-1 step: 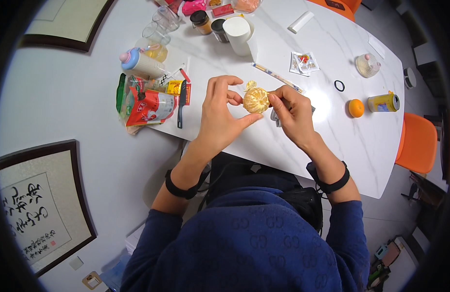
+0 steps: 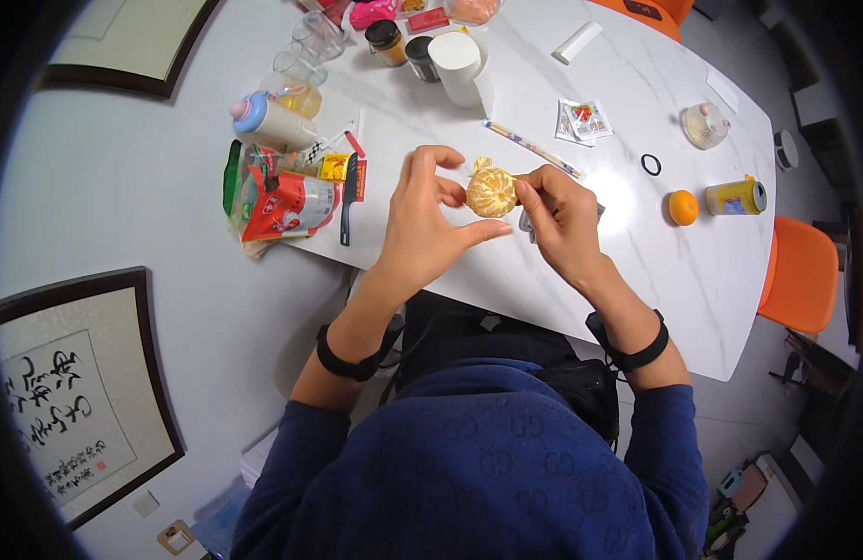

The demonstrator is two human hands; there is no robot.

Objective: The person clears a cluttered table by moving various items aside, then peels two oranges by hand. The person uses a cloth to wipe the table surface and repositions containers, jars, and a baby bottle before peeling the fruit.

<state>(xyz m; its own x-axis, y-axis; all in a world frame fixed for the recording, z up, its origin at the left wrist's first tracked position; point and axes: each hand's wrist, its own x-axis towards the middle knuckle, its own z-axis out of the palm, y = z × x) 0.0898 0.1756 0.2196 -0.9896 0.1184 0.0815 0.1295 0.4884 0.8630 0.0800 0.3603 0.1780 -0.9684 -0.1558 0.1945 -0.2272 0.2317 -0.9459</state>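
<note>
A peeled mandarin [image 2: 492, 193], its pale segments showing, is held above the table in front of me. A piece of peel [image 2: 482, 164] stands at its far side. My right hand [image 2: 564, 213] pinches the fruit's right edge between thumb and forefinger. Around the left side curves my left hand [image 2: 418, 210], open, its thumb stretched out below the mandarin. Its fingertips are close to the fruit; whether they touch it I cannot tell. Something greyish lies on the table partly hidden behind my right hand.
An unpeeled orange fruit [image 2: 682, 207] and a yellow can [image 2: 736, 198] lie to the right on the white table [image 2: 637, 280]. At left are a knife [image 2: 347, 210], a red package [image 2: 292, 205] and a bottle [image 2: 273, 121]. A paper roll [image 2: 458, 70] stands at the back.
My left thumb has shifted slightly right and nearer to me, away from the mandarin. My right hand and the fruit are nearly unmoved.
</note>
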